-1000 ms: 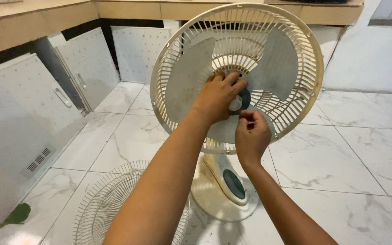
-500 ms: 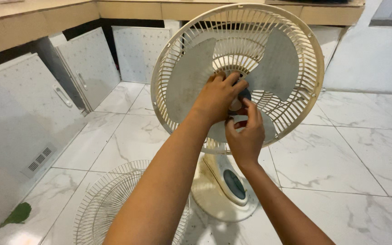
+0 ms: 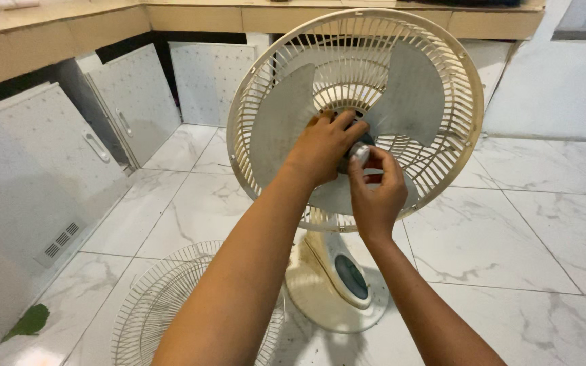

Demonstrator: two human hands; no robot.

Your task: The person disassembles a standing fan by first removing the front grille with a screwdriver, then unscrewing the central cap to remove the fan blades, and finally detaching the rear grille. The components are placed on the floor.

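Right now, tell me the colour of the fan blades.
The fan blades are pale, dusty grey, seen in the head view.

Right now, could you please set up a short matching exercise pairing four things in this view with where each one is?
Things:
1. left hand
2. right hand
3. loose grille
4. green leaf

Places:
A. flat on the floor, left of the fan base
B. fingers pinching the small cap at the hub
C. on the floor, bottom left corner
D. gripping the blade hub from the left

Pairs: 1-D, 2-B, 3-A, 4-C
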